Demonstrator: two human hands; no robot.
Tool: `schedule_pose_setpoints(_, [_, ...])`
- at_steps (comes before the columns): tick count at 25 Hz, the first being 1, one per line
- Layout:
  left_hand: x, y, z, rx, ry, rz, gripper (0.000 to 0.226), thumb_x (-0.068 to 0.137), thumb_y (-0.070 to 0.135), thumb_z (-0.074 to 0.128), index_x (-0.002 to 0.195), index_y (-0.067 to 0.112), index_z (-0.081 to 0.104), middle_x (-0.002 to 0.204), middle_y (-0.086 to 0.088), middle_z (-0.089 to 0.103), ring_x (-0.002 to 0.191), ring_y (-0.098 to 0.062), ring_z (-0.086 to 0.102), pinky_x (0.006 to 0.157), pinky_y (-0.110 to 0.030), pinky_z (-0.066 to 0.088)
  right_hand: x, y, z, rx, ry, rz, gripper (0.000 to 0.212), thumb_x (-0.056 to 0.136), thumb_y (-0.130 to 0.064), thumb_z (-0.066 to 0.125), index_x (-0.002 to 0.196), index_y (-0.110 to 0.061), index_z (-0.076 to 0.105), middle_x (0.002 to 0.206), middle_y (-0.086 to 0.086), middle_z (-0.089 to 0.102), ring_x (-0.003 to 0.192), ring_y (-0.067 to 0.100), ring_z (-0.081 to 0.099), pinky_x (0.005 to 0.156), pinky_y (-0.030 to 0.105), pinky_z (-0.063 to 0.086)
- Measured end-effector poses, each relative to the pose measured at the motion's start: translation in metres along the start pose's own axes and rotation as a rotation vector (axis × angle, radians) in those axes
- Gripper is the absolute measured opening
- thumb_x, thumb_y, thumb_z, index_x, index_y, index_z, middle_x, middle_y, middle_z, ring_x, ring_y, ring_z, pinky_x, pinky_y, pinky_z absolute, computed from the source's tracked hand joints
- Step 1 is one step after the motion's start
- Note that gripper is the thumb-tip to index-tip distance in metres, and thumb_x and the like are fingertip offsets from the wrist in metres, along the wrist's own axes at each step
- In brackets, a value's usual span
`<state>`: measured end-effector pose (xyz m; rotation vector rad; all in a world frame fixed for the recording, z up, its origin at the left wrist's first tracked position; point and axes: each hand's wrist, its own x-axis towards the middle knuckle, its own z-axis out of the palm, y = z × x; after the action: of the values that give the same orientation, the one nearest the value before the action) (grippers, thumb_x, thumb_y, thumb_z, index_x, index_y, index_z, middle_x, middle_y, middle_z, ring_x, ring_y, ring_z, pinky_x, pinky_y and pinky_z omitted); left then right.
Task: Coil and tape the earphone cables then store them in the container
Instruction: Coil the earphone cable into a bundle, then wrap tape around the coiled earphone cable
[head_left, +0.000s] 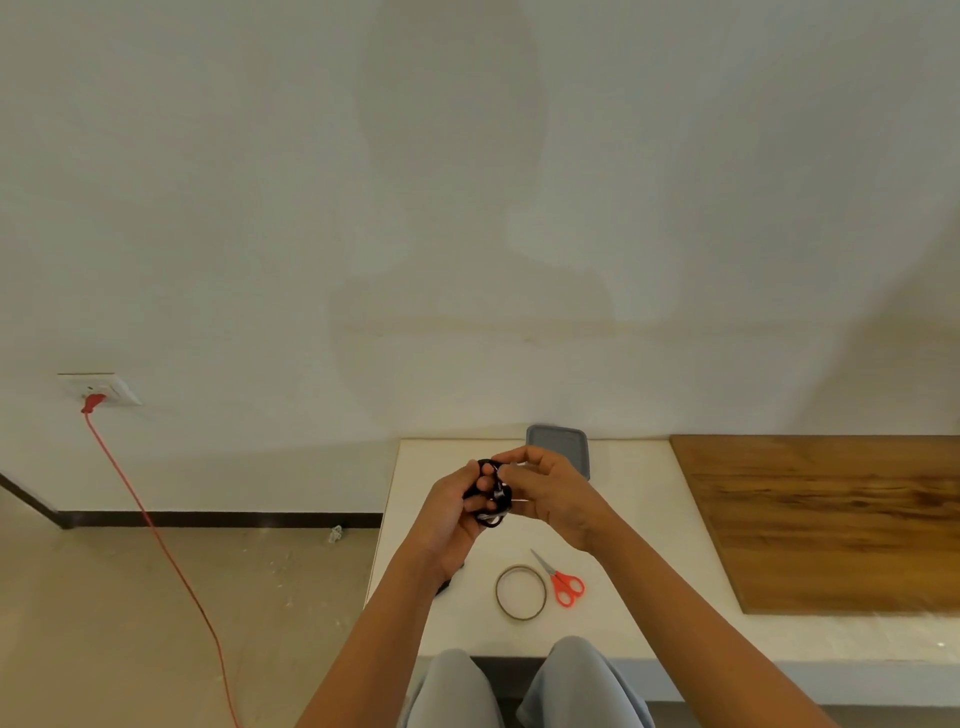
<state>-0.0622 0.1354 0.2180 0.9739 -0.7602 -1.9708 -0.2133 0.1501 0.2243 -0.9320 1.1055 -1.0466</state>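
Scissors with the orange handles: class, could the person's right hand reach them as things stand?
Probably yes. The scissors lie uncovered on the table close to the right hand, the tape roll beside them. But that hand pinches the coiled cable, so it must let go first.

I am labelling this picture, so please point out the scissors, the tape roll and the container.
scissors (557, 577), head view, where the orange handles meet.
tape roll (521, 618), head view, on the near edge of its ring.
container (557, 441), head view, on its grey lid.
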Motion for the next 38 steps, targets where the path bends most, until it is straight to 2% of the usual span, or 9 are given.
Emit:
schedule_pose_setpoints(10, [0.006, 0.000, -0.011, 0.023, 0.033, -0.070, 0.031, 0.101, 0.018, 0.039, 0.075, 0.012, 0.054, 0.051, 0.006, 0.036, 0.045, -0.007, 0.034, 0.060, -0.024, 0.045, 0.011, 0.017, -0.007, -0.049, 0.015, 0.003, 0.024, 0.081, 0.004, 0.069, 0.103, -0.004, 0.064, 0.090, 0.013, 0.070, 0.085, 0.027, 0.068, 0.082, 0.036, 0.057])
schedule_pose_setpoints(13, [0.013, -0.011, -0.019, 0.240, 0.138, -0.074, 0.026, 0.098, 0.015, 0.037, 0.076, 0.014, 0.051, 0.051, 0.007, 0.033, 0.049, -0.008, 0.032, 0.060, -0.023, 0.037, 0.021, 0.045, -0.035, -0.053, 0.036, 0.080, 0.023, 0.084, -0.004, 0.069, 0.106, -0.004, 0.065, 0.097, 0.010, 0.071, 0.091, 0.024, 0.068, 0.086, 0.035, 0.056])
schedule_pose_setpoints(17, [0.023, -0.026, -0.040, 0.402, 0.282, -0.118, 0.020, 0.095, 0.013, 0.037, 0.078, 0.016, 0.047, 0.055, 0.007, 0.032, 0.054, -0.011, 0.030, 0.058, -0.027, 0.026, 0.029, 0.115, -0.094, -0.550, 0.421, 0.337, 0.015, 0.082, 0.002, 0.062, 0.089, -0.008, 0.070, 0.096, 0.008, 0.068, 0.082, 0.017, 0.062, 0.072, 0.026, 0.053])
schedule_pose_setpoints(21, [0.033, -0.042, -0.055, 0.281, 0.327, -0.194, 0.022, 0.098, 0.013, 0.035, 0.079, 0.016, 0.046, 0.057, 0.006, 0.032, 0.053, -0.010, 0.032, 0.052, -0.021, 0.030, 0.029, 0.177, -0.103, -0.788, 0.314, 0.422, 0.015, 0.079, -0.001, 0.065, 0.090, -0.008, 0.072, 0.090, 0.003, 0.066, 0.085, 0.015, 0.060, 0.071, 0.021, 0.050])
schedule_pose_setpoints(24, [0.047, -0.054, -0.063, 0.243, 0.358, -0.236, 0.022, 0.098, 0.015, 0.035, 0.079, 0.016, 0.046, 0.055, 0.007, 0.033, 0.053, -0.010, 0.033, 0.054, -0.022, 0.031, 0.034, 0.209, -0.090, -0.746, 0.267, 0.462, 0.013, 0.076, -0.006, 0.074, 0.084, -0.009, 0.065, 0.086, 0.005, 0.065, 0.078, 0.017, 0.061, 0.075, 0.028, 0.054])
schedule_pose_setpoints(28, [0.063, -0.068, -0.072, 0.222, 0.401, -0.274, 0.022, 0.096, 0.016, 0.037, 0.077, 0.019, 0.048, 0.051, 0.009, 0.036, 0.053, -0.009, 0.035, 0.057, -0.025, 0.028, 0.049, 0.240, -0.074, -0.815, 0.387, 0.475, 0.036, 0.075, -0.024, 0.077, 0.092, -0.008, 0.050, 0.089, 0.010, 0.061, 0.078, 0.025, 0.061, 0.056, 0.028, 0.048])
schedule_pose_setpoints(31, [0.071, -0.080, -0.079, 0.232, 0.464, -0.307, 0.022, 0.096, 0.020, 0.039, 0.076, 0.019, 0.048, 0.054, 0.009, 0.041, 0.055, -0.008, 0.041, 0.062, -0.025, 0.034, 0.055, 0.245, -0.069, -0.856, 0.487, 0.478, 0.032, 0.078, -0.013, 0.070, 0.100, -0.007, 0.047, 0.093, 0.010, 0.060, 0.074, 0.023, 0.060, 0.049, 0.026, 0.045])
schedule_pose_setpoints(36, [0.072, -0.084, -0.081, 0.306, 0.496, -0.334, 0.021, 0.095, 0.023, 0.039, 0.077, 0.019, 0.050, 0.060, 0.007, 0.043, 0.058, -0.010, 0.044, 0.065, -0.025, 0.036, 0.045, 0.203, -0.058, -0.531, 0.580, 0.305, 0.013, 0.076, -0.010, 0.072, 0.083, -0.010, 0.060, 0.074, 0.003, 0.062, 0.067, 0.019, 0.057, 0.055, 0.019, 0.046])
schedule_pose_setpoints(38, [0.070, -0.080, -0.075, 0.341, 0.474, -0.341, 0.016, 0.091, 0.023, 0.042, 0.080, 0.018, 0.053, 0.059, 0.006, 0.042, 0.057, -0.012, 0.040, 0.063, -0.027, 0.031, 0.043, 0.177, -0.051, -0.391, 0.585, 0.234, 0.012, 0.076, -0.012, 0.072, 0.080, -0.011, 0.061, 0.077, 0.007, 0.066, 0.069, 0.026, 0.063, 0.063, 0.030, 0.055])
